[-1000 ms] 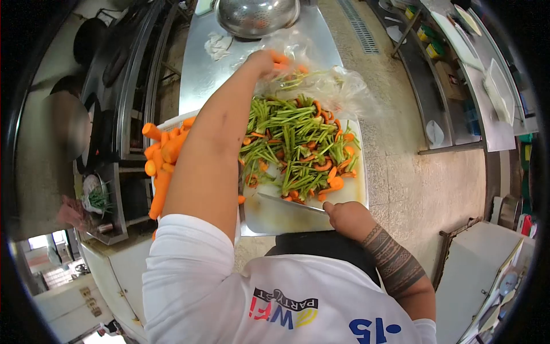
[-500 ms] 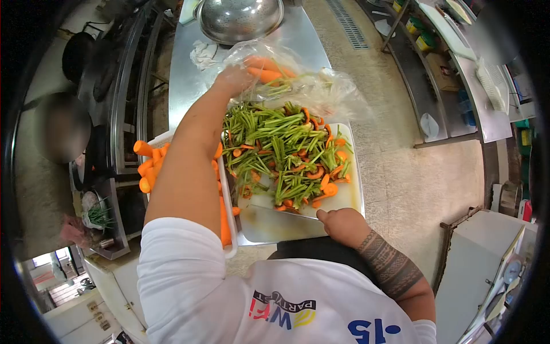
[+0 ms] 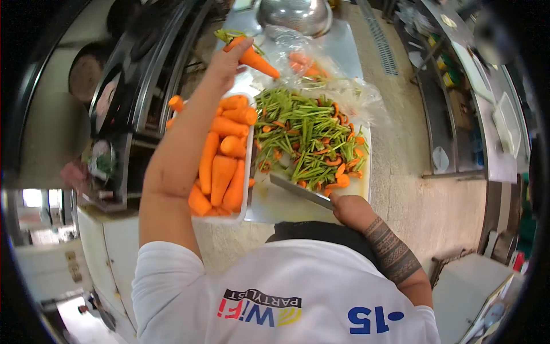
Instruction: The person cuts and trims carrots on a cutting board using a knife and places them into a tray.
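My left hand (image 3: 227, 62) is closed around a carrot (image 3: 256, 61) with green stem stubs, lifted above the far end of a white tub (image 3: 250, 166). Trimmed carrots (image 3: 223, 175) fill that tub. My right hand (image 3: 353, 211) grips a knife (image 3: 301, 191) by its handle, which my fingers hide; the broad blade points left, low over the near part of a white cutting board (image 3: 264, 202). A heap of cut carrot greens (image 3: 309, 135) and orange end pieces covers most of the board. Beyond it, a clear plastic bag (image 3: 344, 94) holds more carrots (image 3: 309, 65).
A steel colander (image 3: 295, 16) stands at the far end of the metal table (image 3: 344, 49). Dark stove-like equipment (image 3: 154, 63) runs along the left. Metal shelving (image 3: 435, 114) stands across the floor on the right, with a white cabinet (image 3: 470, 292) nearer me.
My left hand has come out of the plastic bag with a carrot and moved up over the tub. The knife blade has turned, showing its broad side. My view has shifted.
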Tool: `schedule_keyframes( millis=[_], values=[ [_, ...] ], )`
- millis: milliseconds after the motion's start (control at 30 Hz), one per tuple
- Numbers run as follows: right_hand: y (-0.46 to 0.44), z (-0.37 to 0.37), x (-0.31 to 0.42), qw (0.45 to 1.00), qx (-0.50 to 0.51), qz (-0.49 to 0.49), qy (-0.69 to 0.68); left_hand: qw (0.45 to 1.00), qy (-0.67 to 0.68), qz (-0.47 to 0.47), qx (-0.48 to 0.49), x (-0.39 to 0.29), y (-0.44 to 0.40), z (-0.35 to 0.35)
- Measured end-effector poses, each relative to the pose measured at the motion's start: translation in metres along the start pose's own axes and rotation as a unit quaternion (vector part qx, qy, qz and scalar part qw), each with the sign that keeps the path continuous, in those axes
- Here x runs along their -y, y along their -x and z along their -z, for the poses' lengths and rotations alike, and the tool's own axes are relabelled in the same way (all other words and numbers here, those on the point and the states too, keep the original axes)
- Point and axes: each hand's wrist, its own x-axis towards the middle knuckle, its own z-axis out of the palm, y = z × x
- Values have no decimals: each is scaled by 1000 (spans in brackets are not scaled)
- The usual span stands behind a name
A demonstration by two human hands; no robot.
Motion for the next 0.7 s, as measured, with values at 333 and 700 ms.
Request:
schedule_keyframes(
  millis=[333, 700],
  values=[
    [1, -14, -52, 984, -9, 96, -150, 990, 32, 49, -126, 126, 287, -69],
    [36, 10, -16, 991, -45, 121, -32, 876, -442, 108, -160, 234, 391, -135]
  ],
)
